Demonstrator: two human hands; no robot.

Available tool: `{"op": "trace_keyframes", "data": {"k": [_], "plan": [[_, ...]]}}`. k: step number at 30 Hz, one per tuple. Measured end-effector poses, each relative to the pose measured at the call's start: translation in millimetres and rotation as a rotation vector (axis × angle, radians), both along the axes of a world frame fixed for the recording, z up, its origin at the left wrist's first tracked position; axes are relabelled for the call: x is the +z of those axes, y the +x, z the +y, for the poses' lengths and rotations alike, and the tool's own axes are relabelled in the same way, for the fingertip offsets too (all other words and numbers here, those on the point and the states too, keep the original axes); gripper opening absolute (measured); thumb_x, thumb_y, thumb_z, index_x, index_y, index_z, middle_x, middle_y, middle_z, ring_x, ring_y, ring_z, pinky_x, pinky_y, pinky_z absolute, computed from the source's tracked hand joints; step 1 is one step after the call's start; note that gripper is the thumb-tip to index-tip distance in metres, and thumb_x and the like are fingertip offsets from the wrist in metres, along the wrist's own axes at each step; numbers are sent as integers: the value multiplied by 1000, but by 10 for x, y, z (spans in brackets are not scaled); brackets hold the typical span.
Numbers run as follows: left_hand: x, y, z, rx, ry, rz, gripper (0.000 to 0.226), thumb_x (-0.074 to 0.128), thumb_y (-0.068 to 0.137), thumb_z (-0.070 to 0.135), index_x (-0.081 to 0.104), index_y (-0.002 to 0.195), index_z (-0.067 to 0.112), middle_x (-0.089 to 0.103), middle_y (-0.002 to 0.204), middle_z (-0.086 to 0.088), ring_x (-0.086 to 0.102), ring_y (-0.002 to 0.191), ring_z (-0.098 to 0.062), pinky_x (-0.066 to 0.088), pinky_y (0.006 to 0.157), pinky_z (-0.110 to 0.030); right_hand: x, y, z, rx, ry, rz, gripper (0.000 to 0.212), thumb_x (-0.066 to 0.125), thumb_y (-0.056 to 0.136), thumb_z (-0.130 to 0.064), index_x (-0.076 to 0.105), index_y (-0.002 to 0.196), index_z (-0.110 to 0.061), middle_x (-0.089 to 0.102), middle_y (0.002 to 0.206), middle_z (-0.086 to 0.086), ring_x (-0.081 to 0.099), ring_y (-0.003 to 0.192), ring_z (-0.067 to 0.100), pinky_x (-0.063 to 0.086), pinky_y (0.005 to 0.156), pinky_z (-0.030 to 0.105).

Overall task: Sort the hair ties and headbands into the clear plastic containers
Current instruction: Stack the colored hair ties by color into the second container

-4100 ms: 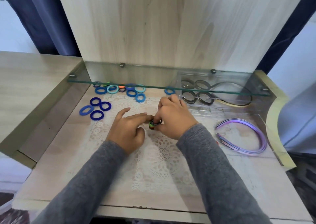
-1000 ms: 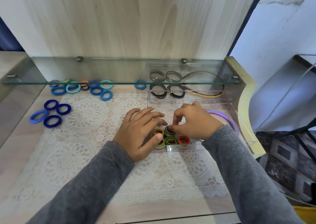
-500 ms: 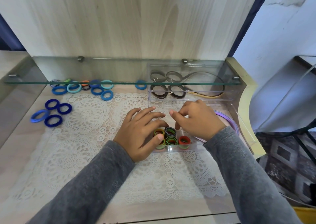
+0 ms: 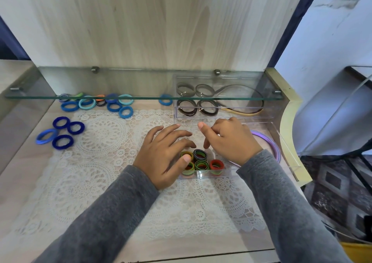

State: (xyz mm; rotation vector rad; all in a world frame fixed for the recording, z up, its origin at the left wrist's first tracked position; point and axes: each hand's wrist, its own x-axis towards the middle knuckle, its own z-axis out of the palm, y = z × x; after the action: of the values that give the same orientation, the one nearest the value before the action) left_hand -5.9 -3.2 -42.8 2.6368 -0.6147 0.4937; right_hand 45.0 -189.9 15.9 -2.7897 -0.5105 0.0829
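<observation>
A small clear container (image 4: pixel 209 175) on the lace mat holds several multi-coloured hair ties (image 4: pixel 201 164) standing side by side. My left hand (image 4: pixel 163 156) rests against the container's left side with fingers spread, its thumb touching a green-orange tie. Just behind and right of the container hovers my right hand (image 4: pixel 229 140), fingers loosely bent and holding nothing. Dark blue hair ties (image 4: pixel 60 132) lie loose at the left. Light blue hair ties (image 4: pixel 112 105) lie under the glass shelf.
A glass shelf (image 4: pixel 141 97) spans the back at low height. Under it a clear box (image 4: pixel 225 114) holds brown hair ties and a thin headband. A purple headband (image 4: pixel 271 144) lies in a clear tray (image 4: pixel 289 152) at the right. A white lace mat (image 4: pixel 104 162) covers the desk.
My right hand has released the dark tie into the small container and lifted up and back from it. My left hand has stayed against the container.
</observation>
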Motion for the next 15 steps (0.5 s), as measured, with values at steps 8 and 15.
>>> {"op": "trace_keyframes", "data": {"k": [8,15], "plan": [[-9,7,12,33,-23,-56,66,5,97,51,68,97,30,59,122,12,42,132,-17,24,108,-47,-123,-30,57,49,-23,-49,82,5,87,-66,72,74,-21,64,93,-6,45,102,17,35,94,44],[-15,12,12,31,-31,-65,63,7,98,48,67,98,29,60,121,11,44,131,-18,25,108,-46,-99,-41,85,77,-69,-103,84,2,85,-67,71,75,-19,64,94,-7,46,102,17,35,94,43]]}}
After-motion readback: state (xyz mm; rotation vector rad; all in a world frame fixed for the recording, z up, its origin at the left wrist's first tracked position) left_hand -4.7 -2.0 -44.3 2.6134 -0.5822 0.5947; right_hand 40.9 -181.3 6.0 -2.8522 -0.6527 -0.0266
